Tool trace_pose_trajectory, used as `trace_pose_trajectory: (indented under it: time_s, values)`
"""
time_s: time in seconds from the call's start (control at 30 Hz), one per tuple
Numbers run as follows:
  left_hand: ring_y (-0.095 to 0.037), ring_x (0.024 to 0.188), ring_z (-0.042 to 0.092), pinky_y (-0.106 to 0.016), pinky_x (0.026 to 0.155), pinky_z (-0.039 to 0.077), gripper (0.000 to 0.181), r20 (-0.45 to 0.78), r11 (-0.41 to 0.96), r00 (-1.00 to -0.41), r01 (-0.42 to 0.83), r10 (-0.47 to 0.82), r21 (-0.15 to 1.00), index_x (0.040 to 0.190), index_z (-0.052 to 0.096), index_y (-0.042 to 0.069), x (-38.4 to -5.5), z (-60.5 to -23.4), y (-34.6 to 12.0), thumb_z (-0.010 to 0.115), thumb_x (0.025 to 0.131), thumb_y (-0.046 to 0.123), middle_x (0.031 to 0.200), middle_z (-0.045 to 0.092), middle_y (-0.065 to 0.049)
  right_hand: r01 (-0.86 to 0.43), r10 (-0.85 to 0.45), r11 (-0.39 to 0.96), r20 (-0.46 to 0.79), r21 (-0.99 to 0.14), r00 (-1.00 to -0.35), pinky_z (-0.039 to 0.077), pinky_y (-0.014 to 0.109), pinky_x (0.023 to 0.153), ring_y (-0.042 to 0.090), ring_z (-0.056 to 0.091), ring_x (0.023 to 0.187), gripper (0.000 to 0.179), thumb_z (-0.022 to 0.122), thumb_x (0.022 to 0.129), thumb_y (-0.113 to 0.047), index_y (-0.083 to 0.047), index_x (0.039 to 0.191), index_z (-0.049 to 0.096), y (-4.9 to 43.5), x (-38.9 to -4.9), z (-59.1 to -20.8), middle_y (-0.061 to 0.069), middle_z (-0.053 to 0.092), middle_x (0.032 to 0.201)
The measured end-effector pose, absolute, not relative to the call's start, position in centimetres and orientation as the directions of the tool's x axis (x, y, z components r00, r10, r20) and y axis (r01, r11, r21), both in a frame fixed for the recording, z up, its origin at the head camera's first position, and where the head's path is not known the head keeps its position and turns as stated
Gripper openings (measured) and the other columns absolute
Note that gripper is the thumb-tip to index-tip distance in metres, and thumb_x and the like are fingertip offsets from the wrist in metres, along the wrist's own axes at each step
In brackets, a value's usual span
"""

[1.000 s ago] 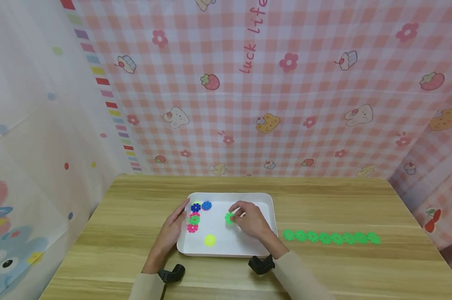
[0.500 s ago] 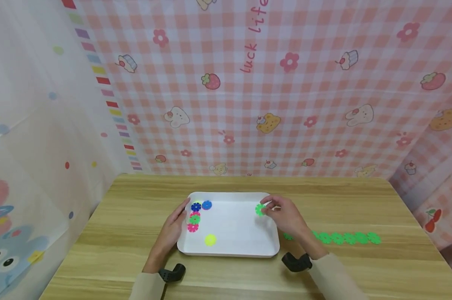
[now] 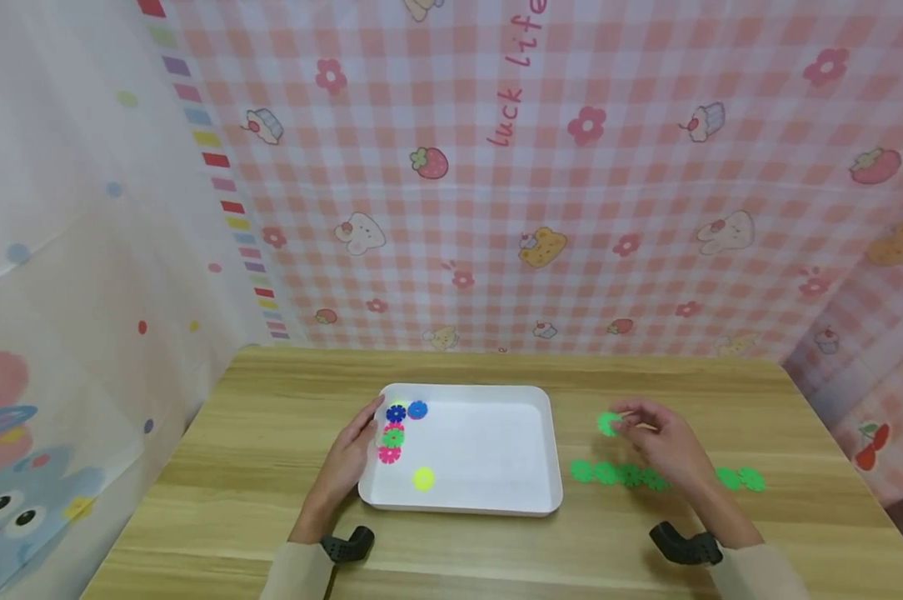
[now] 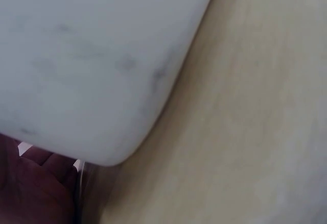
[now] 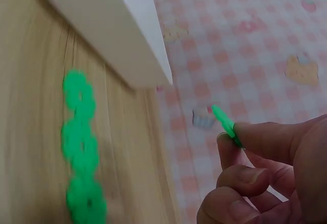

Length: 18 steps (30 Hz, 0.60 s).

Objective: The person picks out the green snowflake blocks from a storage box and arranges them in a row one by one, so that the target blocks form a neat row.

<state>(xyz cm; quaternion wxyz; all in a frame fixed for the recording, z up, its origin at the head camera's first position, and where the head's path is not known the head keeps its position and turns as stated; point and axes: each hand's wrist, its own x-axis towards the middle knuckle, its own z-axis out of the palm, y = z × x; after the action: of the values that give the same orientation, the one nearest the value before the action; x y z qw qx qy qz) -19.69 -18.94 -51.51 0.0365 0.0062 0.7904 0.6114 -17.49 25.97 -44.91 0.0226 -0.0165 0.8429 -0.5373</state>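
My right hand (image 3: pixel 667 443) pinches a green snowflake disc (image 3: pixel 608 423) between thumb and fingers, above the table right of the white tray (image 3: pixel 489 450). In the right wrist view the disc (image 5: pixel 225 122) is seen nearly edge-on. Below that hand lies a row of green snowflake discs (image 3: pixel 605 473), partly covered by the hand and forearm. My left hand (image 3: pixel 344 463) rests along the tray's left side with fairly straight fingers. At the tray's left end are dark blue (image 3: pixel 396 413), blue (image 3: pixel 417 409), pink (image 3: pixel 389 455) and green discs (image 3: pixel 393 437); a yellow disc (image 3: pixel 423 479) lies nearer the front.
The wooden table (image 3: pixel 286 375) ends at a pink checked cloth (image 3: pixel 496 192) behind and a white printed cloth (image 3: pixel 69 250) on the left. The tray's raised rim (image 3: pixel 556 454) stands between its inside and the green row. Black wrist cameras (image 3: pixel 349 545) sit below both hands.
My right hand has carried the green disc from inside the tray rightward, past the right rim, to above the green row. The left hand has stayed at the tray's side.
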Motion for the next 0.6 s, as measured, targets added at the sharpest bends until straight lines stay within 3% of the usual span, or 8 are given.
trace_pose_trajectory:
  time_s: [0.13,0.27,0.47,0.6]
  values:
    - [-0.026,0.152,0.017,-0.049,0.124,0.011,0.046,-0.045,0.267,-0.998,-0.03,0.051,0.963,0.154,0.037,0.022,-19.7,-51.5,-18.9,0.033,0.109,0.021,0.163,0.026,-0.007,0.008,-0.007,0.412,-0.012,-0.911,-1.0,0.037,0.024,0.043,0.003,0.039,0.053,0.035,0.061,0.099,-0.021,0.001,0.126,0.058,29.3,-16.4,-45.2,-0.002,0.06,0.093]
    - [-0.026,0.152,0.017,-0.049,0.123,0.011,0.046,-0.041,0.269,-0.998,-0.025,0.054,0.963,0.154,0.036,0.022,-19.7,-51.3,-18.9,0.032,0.109,0.02,0.163,0.025,-0.007,0.027,0.047,0.455,-0.007,-0.89,-0.999,0.038,0.025,0.044,0.004,0.042,0.055,0.034,0.061,0.1,-0.026,-0.002,0.125,0.06,32.2,-15.4,-45.4,-0.01,0.061,0.09]
    - [-0.026,0.151,0.018,-0.049,0.123,0.012,0.046,-0.038,0.27,-0.998,-0.024,0.047,0.963,0.154,0.038,0.021,-19.6,-51.3,-18.8,0.034,0.109,0.02,0.163,0.027,-0.007,0.09,0.105,0.488,-0.044,-0.868,-0.994,0.04,0.028,0.047,0.009,0.044,0.058,0.024,0.057,0.102,-0.027,-0.019,0.123,0.065,36.0,-14.1,-45.9,-0.02,0.064,0.091]
    - [-0.026,0.151,0.019,-0.049,0.123,0.012,0.045,-0.035,0.265,-0.998,-0.022,0.045,0.964,0.154,0.039,0.022,-19.6,-51.4,-18.8,0.034,0.108,0.02,0.162,0.028,-0.007,0.118,0.134,0.485,-0.06,-0.867,-0.989,0.046,0.024,0.053,0.004,0.051,0.067,0.02,0.056,0.102,-0.028,-0.032,0.119,0.066,38.5,-13.4,-46.3,-0.026,0.063,0.091]
